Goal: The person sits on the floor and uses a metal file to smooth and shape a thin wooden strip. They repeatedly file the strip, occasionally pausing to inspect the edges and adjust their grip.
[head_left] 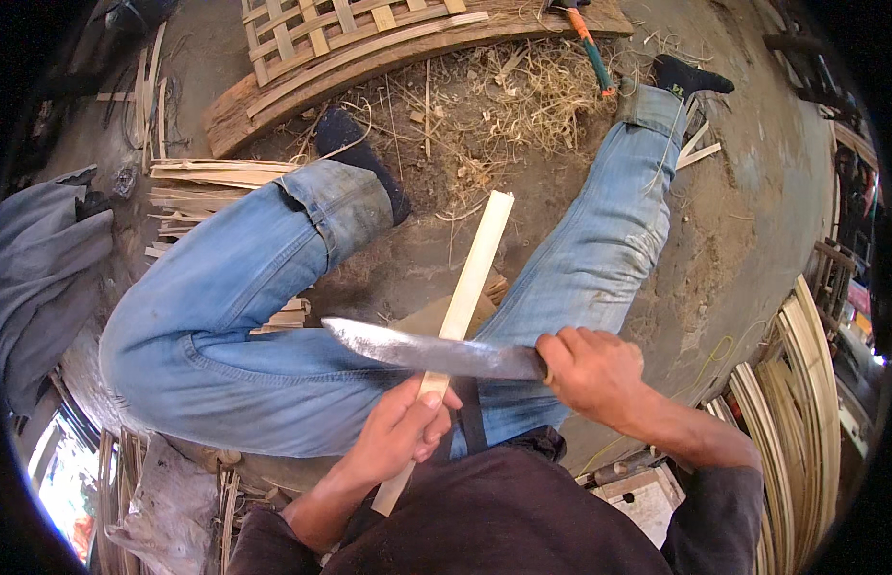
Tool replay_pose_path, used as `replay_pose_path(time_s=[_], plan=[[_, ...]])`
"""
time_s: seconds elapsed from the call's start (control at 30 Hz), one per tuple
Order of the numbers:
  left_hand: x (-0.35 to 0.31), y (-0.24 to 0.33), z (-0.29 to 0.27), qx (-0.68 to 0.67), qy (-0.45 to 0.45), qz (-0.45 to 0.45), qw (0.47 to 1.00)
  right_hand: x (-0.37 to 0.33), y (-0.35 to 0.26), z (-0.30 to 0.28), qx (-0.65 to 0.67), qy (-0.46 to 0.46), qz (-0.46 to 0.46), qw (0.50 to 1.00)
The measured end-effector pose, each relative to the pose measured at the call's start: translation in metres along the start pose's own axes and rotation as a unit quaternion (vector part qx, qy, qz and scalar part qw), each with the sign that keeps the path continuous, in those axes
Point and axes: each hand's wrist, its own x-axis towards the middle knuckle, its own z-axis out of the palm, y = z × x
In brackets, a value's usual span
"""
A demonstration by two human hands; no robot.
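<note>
Bamboo is the material in hand: a pale, flat bamboo strip [468,283] runs from the lower centre of the frame up toward the centre, rising between the person's knees. The left hand [400,433] is closed around the lower part of the strip, thumb on top, its grip clamped on the strip. The right hand [591,372], right of centre, is wrapped tight around the handle of a large knife [431,351]; the handle itself is hidden inside the fist. The grey blade extends leftward across the strip, its flat lying over the strip just above the left hand's fingers; whether the edge bites into the bamboo cannot be told.

The person sits on the floor in blue jeans [244,326], legs spread, dark socks on both feet. Shavings and fibres [522,91] litter the earthen floor at upper centre. A woven bamboo mat [321,29] rests on a wooden plank [369,72] at the top. An orange and green handled tool [591,48] lies at upper right of centre. Bundles of split strips [211,177] lie at left, and curved slats [800,402] stack at the right edge.
</note>
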Motion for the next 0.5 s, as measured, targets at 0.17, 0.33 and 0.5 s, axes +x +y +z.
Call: replay_pose_path(time_s=[0.17, 0.33, 0.5], plan=[[-0.011, 0.001, -0.001, 0.03, 0.016, -0.003, 0.999, 0.014, 0.033, 0.001, 0.077, 0.048, 0.152, 0.984], [-0.013, 0.006, 0.009, 0.058, 0.072, 0.027, 0.995, 0.03, 0.048, 0.011, 0.028, 0.095, 0.193, 0.976], [-0.012, 0.01, 0.013, 0.137, 0.114, 0.064, 0.982, 0.023, 0.029, 0.012, 0.004, 0.09, 0.059, 0.994]])
